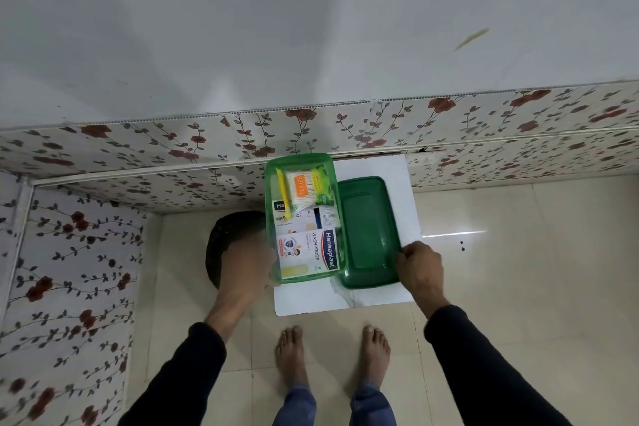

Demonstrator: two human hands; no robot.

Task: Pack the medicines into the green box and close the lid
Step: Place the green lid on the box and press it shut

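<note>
The desk (pixel 373 301), a small white slab, carries the green box (pixel 271 218) at its left edge, long axis running away from the person. Inside lie two plaster packs (pixel 307 254), a swab pack (pixel 304 188) and a yellow stick (pixel 284 192). The lid (pixel 368 232) lies just right, parallel, hollow up. Left hand (pixel 247 258) grips the box's near-left corner; right hand (pixel 420 264) pinches the lid's near-right corner. Floor lies open to the right.

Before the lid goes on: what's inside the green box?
In the translucent green plastic box: two white Hansaplast plaster cartons, a cotton-bud pack, a green sachet, a yellow stick. Anything beneath them is hidden.
</note>
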